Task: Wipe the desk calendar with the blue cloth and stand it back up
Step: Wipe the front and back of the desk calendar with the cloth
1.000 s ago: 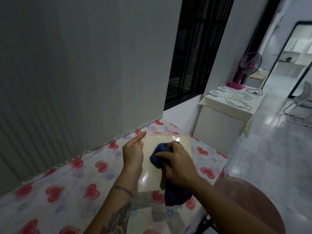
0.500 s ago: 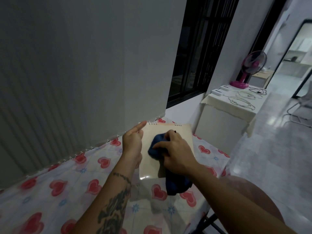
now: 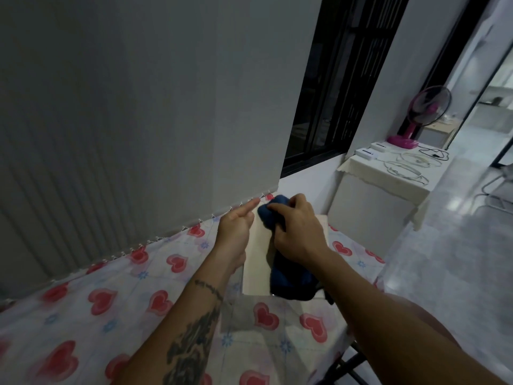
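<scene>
Two hands work on the calendar (image 3: 256,262), which lies flat on the heart-print tablecloth (image 3: 111,301) near the table's right edge. Right hand (image 3: 298,232) clenches the blue cloth (image 3: 288,276) at the far end. Left hand (image 3: 234,230) pins the calendar's left side, forefinger out, grasping nothing. Risk: a hard push slides the calendar off the edge or bunches the tablecloth.

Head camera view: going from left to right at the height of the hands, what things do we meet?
Heart-print tablecloth → left hand → blue cloth → right hand → small white table.
</scene>
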Demonstrator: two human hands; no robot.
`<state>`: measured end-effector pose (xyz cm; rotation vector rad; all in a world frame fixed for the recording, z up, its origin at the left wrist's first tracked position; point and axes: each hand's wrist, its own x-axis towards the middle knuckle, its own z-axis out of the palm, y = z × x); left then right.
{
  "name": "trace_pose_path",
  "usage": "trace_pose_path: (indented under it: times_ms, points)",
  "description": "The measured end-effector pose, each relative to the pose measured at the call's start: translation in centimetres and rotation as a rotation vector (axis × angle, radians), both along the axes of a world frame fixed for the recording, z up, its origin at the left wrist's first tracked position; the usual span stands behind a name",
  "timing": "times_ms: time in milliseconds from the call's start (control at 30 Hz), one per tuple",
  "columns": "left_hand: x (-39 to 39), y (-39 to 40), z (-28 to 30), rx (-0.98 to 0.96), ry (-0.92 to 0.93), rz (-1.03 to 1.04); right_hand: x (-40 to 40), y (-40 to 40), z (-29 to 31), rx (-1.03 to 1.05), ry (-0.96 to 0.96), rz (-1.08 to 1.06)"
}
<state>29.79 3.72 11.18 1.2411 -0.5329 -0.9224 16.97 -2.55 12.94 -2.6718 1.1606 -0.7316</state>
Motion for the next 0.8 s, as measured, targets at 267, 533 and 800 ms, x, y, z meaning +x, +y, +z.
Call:
trace_pose_path:
  times_ms: [267, 533, 800]
  points:
    - [1.4, -1.4, 1.1, -0.016, 0.308, 0.129, 1.1, 2.5, -0.3, -0.145, 0.135, 0.085]
    - [3.4, -1.5, 1.1, 0.008, 0.353, 0.273, -1.1, 5.1, -2.8, -0.130, 0.141, 0.231]
    - [1.3, -1.5, 2.0, -0.053, 0.301, 0.150, 1.4, 2.5, -0.2, -0.076, -0.001, 0.053]
